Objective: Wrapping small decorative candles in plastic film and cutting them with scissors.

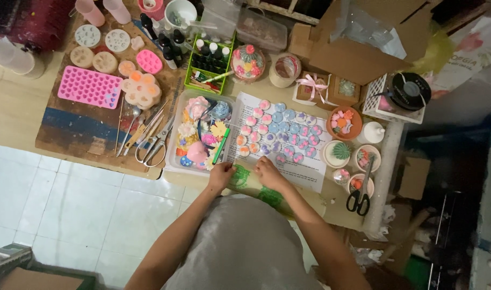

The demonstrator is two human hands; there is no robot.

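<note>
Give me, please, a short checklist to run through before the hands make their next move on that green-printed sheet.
1. Both hands on the sheet: ok. The left hand and right hand both rest on the green-printed sheet at the table's near edge.
2. Grip on the sheet: cannot tell; the fingers are too small to read.
3. Round pieces out of the way: ok, they lie in rows on the paper just beyond the hands.
4. Green pen stable: not ok, it leans over the tray rim close to the left hand.
5. Black scissors clear: ok, off to the right.
</note>
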